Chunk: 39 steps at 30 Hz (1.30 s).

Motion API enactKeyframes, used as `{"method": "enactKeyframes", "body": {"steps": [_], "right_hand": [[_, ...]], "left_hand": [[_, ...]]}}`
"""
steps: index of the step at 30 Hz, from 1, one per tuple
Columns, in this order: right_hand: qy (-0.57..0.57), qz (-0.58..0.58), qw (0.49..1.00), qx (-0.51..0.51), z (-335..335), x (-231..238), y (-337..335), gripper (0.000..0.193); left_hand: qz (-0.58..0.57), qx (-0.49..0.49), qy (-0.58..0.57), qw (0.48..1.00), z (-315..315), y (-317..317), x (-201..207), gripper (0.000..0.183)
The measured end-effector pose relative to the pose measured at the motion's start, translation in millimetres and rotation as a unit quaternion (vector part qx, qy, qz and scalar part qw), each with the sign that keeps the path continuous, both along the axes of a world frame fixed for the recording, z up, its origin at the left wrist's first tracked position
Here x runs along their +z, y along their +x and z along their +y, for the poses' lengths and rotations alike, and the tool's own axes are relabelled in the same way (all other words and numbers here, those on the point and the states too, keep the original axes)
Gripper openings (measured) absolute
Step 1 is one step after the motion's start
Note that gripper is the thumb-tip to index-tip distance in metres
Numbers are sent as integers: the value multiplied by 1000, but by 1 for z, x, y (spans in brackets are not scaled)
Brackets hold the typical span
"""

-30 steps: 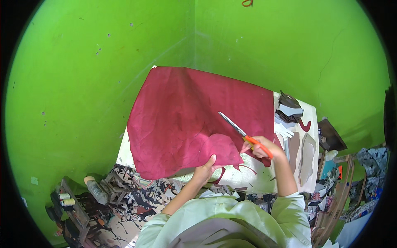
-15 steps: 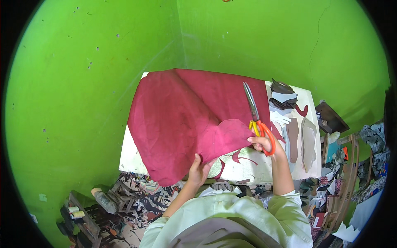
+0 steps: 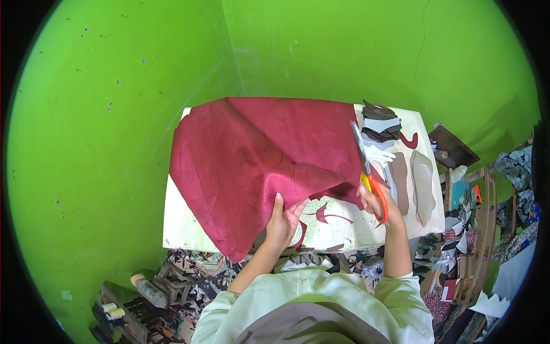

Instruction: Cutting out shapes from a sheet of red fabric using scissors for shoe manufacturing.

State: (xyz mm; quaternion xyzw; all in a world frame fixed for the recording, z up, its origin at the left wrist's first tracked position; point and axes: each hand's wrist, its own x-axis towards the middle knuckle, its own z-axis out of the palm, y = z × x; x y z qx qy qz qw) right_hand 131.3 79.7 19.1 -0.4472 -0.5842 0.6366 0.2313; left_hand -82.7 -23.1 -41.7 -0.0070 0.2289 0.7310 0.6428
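the big, floppy, dark red sheet lies across the white, flat tabletop. the left hand pinches the sheet's near edge, thumb on top, likely so it cannot slip. the right hand holds metal scissors with orange and yellow handles, points away, maybe for safety. flat grey pieces lie to the right, maybe out of the way.

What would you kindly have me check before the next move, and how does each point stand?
1. Left grip on the maroon sheet: ok, at its near edge.
2. Right grip on the scissors: ok, at the orange-and-yellow handles.
3. Blades pointing away from the left grip: ok.
4. Blades clear of the maroon sheet: cannot tell, they overlap in view.
5. Maroon sheet lying flat: not ok, folded.
6. White table free of maroon scraps: not ok.
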Motion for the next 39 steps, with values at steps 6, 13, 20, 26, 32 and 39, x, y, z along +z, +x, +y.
{"method": "enactKeyframes", "body": {"steps": [6,13,20,26,32,39], "right_hand": [[-32,-39,981,188,-34,-8,11,51],[-286,40,907,305,-45,-33,23,36],[27,-23,917,398,-40,-20,25,25],[151,-88,922,344,-52,-36,-10,29],[142,-63,939,306,-52,-27,-39,33],[97,-83,960,251,-49,-8,-52,42]], "left_hand": [[45,2,33,998,11,2,3,45],[108,42,24,993,19,1,5,38],[136,79,25,987,30,0,13,40],[143,78,-1,987,36,10,28,43],[187,69,-27,980,39,13,18,47],[200,11,-14,980,36,6,6,50]]}}
